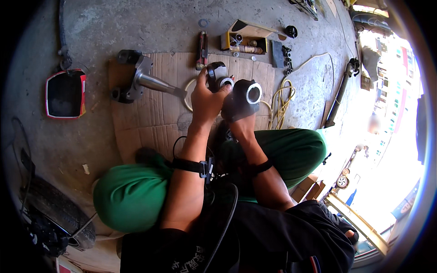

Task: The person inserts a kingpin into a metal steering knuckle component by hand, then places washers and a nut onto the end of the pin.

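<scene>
Holding a dark 2-lobed metal part (pixel 241 103) over a cardboard sheet (pixel 145 123), a person in green trousers (pixel 134 195) & black top (pixel 273 232) sits low on a concrete floor (pixel 123 27). L hand (pixel 207 103) is closed partway, fingers around the L lobe, thumb up near its bright ring (pixel 225 83). R hand (pixel 242 124) is under the R lobe, mostly hidden; can't tell how far its fingers are open. That lobe's pale, bright-edged ring (pixel 253 95) faces up & R.

On the cardboard, L of the hands, lies a forked metal piece w/ a bare steel shaft (pixel 157 84) pointing toward the L hand. A red-&-black hand tool (pixel 202 50) lies at the sheet's far edge, a flat ring (pixel 203 22) just beyond it. An open box (pixel 246 28) w/ small parts inside sits nearby, btwn the tool & a dark flat piece (pixel 277 53); a row of small black parts (pixel 287 59) runs alongside. R of the cardboard: a coiled yellow cord (pixel 284 98), then a long dark bar (pixel 339 98). Far L: a red-edged black tray (pixel 66 96); lower L, a tire (pixel 59 207).
</scene>
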`<state>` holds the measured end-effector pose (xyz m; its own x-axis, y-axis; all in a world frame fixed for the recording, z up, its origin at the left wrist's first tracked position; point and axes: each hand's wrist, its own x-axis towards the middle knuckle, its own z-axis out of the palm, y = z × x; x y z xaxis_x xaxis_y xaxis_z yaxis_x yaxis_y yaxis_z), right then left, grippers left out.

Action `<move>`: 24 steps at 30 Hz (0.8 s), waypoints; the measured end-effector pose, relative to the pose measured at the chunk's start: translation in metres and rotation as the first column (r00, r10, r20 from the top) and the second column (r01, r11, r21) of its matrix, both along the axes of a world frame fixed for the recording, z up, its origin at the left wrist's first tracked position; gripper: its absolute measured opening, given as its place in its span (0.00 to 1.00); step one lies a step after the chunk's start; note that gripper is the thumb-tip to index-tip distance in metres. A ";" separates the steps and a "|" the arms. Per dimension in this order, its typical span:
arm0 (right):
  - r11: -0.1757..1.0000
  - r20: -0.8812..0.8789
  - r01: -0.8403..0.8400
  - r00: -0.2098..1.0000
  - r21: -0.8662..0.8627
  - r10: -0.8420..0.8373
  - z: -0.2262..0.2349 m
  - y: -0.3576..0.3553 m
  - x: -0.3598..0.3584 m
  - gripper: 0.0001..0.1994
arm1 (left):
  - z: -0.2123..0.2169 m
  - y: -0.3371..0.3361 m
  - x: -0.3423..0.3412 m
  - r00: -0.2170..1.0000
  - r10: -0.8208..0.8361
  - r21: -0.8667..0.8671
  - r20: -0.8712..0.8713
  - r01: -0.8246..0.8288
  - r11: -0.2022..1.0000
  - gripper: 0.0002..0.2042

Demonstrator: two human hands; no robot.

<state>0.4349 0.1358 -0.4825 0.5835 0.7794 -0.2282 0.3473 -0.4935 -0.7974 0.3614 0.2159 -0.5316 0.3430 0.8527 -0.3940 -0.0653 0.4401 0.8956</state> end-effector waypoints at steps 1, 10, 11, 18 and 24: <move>1.000 -0.001 -0.002 1.000 -0.004 0.002 -0.002 -0.001 0.001 0.10 | -0.001 0.000 0.000 1.000 0.005 0.019 0.008 -0.005 1.000 0.27; 0.999 0.030 -0.021 0.999 0.036 0.020 -0.006 0.002 0.002 0.12 | 0.005 0.001 -0.001 1.000 0.024 0.001 0.006 -0.024 1.000 0.27; 0.999 0.050 -0.030 0.998 0.039 0.028 -0.007 0.002 0.002 0.12 | -0.001 0.000 0.000 0.999 0.025 0.011 -0.030 -0.025 1.000 0.28; 0.999 0.030 -0.001 1.000 -0.048 0.003 -0.012 0.000 0.005 0.13 | -0.003 -0.001 0.006 0.983 0.016 0.024 -0.184 -0.012 1.000 0.32; 0.993 0.119 -0.113 0.986 -0.027 0.116 -0.016 -0.003 0.007 0.16 | -0.018 -0.007 0.009 0.975 0.093 0.036 -0.202 -0.088 0.995 0.30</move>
<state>0.4418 0.1330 -0.4986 0.5147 0.8386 -0.1782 0.4950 -0.4604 -0.7369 0.3708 0.2091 -0.5496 0.1787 0.8876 -0.4245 0.0812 0.4166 0.9054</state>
